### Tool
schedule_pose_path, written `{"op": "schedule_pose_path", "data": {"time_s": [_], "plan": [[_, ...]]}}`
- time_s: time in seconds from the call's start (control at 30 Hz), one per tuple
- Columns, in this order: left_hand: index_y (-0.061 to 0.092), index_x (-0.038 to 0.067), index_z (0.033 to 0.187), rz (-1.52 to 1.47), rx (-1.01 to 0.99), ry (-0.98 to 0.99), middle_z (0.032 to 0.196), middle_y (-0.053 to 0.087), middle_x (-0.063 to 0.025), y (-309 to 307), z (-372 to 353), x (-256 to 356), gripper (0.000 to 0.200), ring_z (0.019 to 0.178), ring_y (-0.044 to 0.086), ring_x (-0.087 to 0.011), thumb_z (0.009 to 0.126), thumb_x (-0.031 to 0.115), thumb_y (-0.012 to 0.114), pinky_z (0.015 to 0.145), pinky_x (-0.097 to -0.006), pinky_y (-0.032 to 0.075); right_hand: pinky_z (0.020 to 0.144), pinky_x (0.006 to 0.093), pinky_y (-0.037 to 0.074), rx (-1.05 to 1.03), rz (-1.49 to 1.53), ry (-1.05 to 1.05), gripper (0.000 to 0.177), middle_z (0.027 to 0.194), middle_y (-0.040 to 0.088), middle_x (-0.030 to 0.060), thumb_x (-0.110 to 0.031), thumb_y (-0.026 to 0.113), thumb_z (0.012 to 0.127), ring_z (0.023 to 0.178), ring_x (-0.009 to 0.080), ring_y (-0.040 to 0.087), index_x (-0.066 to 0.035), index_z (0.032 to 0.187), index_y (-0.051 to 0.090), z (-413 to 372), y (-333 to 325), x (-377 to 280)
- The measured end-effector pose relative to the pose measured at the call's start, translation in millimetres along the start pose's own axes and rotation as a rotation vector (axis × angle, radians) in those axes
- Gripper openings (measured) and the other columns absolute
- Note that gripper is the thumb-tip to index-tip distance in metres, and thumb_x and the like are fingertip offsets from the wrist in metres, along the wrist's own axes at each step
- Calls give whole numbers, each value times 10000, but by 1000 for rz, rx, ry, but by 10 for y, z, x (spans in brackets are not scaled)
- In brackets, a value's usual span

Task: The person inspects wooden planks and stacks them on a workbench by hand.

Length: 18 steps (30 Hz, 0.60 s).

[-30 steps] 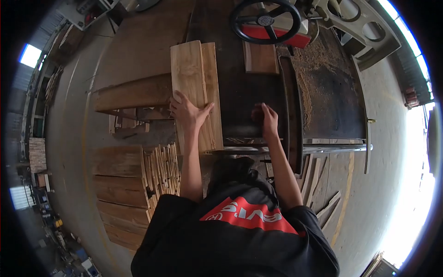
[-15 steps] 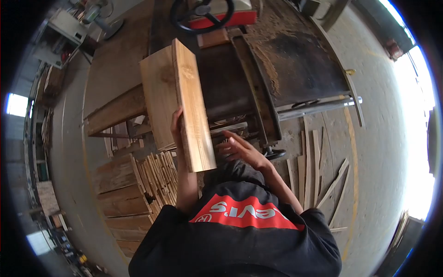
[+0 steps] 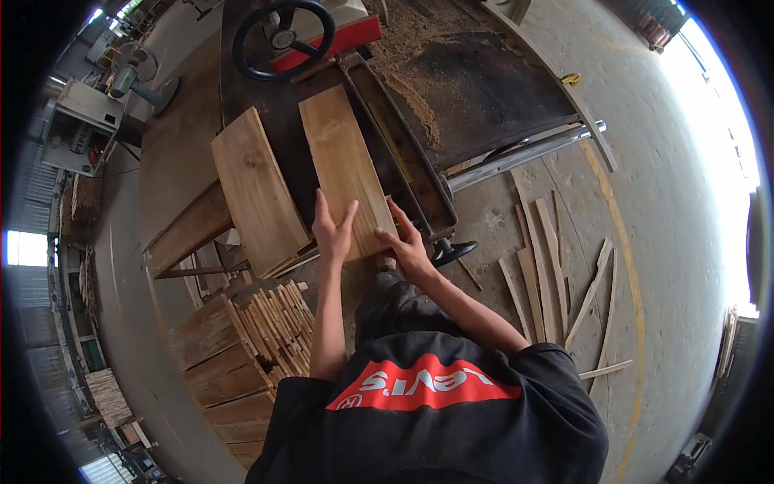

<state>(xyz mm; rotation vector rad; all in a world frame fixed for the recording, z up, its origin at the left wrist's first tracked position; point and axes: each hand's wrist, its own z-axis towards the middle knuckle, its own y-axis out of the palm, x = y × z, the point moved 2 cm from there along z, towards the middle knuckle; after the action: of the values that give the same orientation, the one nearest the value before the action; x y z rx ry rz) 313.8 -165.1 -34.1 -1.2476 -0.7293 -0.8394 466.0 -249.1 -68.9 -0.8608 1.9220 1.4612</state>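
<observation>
wooden board [image 3: 343, 153] is held at its near end, left hand [image 3: 333, 235] at the left edge, right hand [image 3: 411, 254] clamped on the right; second board [image 3: 256, 189] lies left of the grip.

Held board [image 3: 345, 153]: one, pale wood, its near end between both hands. Left hand [image 3: 333, 236]: at the board's left edge, thumb over its face. Right hand [image 3: 409, 248]: gripping the right edge near the lower corner, thumb on top. Second board [image 3: 256, 189]: one, lying to the left, apart from the first. Black handwheel [image 3: 283, 39]: one, beyond the boards. Sawdust [image 3: 415, 105]: scattered on the dark metal table [image 3: 504, 101], right. Loose wood strips [image 3: 546, 258]: several, on the floor [image 3: 669, 210].
</observation>
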Motion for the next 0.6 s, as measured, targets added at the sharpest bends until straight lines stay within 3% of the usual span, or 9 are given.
{"op": "schedule_pose_path", "data": {"time_s": [0.03, 0.07, 0.1, 0.13, 0.23, 0.33, 0.47, 0.57, 0.6], "plan": [[415, -139, 1464, 268, 43, 126, 1498, 464, -327, 68, 44, -92, 774, 1451, 382, -456, 960, 365, 714, 1176, -512, 352, 976, 294, 509, 62, 87, 87, 666, 1399, 572, 83, -135, 745, 937, 1184, 166, 602, -33, 1516, 430, 14, -7, 51], [339, -144, 1509, 356, -1, 132, 1535, 380, -369, 144, 138, -217, 853, 1505, 228, -514, 956, 390, 709, 1219, -517, 279, 950, 298, 524, 122, 173, 176, 626, 1339, 599, 78, -144, 757, 932, 1149, 178, 621, -34, 1475, 467, 21, -11, 104], [329, -146, 1512, 353, 22, 167, 1536, 381, -366, 227, 196, -314, 862, 1506, 224, -513, 955, 392, 709, 1222, -516, 273, 924, 303, 540, 182, 256, 267, 585, 1280, 625, 74, -154, 768, 926, 1114, 190, 641, -35, 1435, 504, 33, -4, 170], [319, -147, 1515, 350, 49, 204, 1537, 382, -363, 359, 268, -381, 871, 1508, 220, -512, 955, 393, 709, 1225, -515, 268, 834, 330, 564, 227, 309, 241, 469, 1190, 643, 63, -207, 805, 905, 1041, 203, 657, -64, 1297, 592, 127, -38, 302], [312, -131, 1525, 427, 116, 252, 1530, 423, -333, 576, 411, -400, 884, 1543, 164, -466, 967, 450, 676, 1242, -548, 189, 834, 317, 555, 288, 343, 290, 452, 1149, 661, 71, -305, 814, 901, 1042, 182, 656, -69, 1248, 646, 349, -190, 491], [343, -103, 1528, 511, 118, 224, 1547, 432, -295, 627, 602, -309, 864, 1566, 140, -415, 982, 504, 627, 1242, -587, 129, 825, 302, 525, 372, -53, 252, 514, 1108, 699, 99, -454, 736, 944, 993, 174, 658, -14, 1203, 681, 468, -241, 441], [373, -73, 1531, 541, 121, 176, 1555, 449, -252, 697, 885, -340, 843, 1574, 138, -383, 974, 499, 643, 1234, -568, 180, 832, 343, 516, 476, -551, 107, 606, 1073, 727, 141, -499, 688, 968, 936, 214, 658, 60, 1203, 677, 745, -284, 550], [389, -66, 1526, 533, 119, 166, 1551, 459, -240, 713, 1098, -374, 846, 1565, 173, -393, 969, 522, 638, 1220, -588, 197, 789, 359, 521, 355, -435, 312, 594, 936, 732, 134, -492, 682, 972, 853, 224, 663, 82, 1125, 700, 1001, -240, 477], [396, -63, 1523, 518, 126, 171, 1549, 463, -237, 721, 1185, -399, 846, 1560, 187, -396, 966, 527, 638, 1215, -596, 202, 707, 345, 508, 399, -396, 292, 540, 861, 704, 114, -475, 678, 981, 761, 206, 639, 60, 1055, 693, 1066, -217, 442]]}}
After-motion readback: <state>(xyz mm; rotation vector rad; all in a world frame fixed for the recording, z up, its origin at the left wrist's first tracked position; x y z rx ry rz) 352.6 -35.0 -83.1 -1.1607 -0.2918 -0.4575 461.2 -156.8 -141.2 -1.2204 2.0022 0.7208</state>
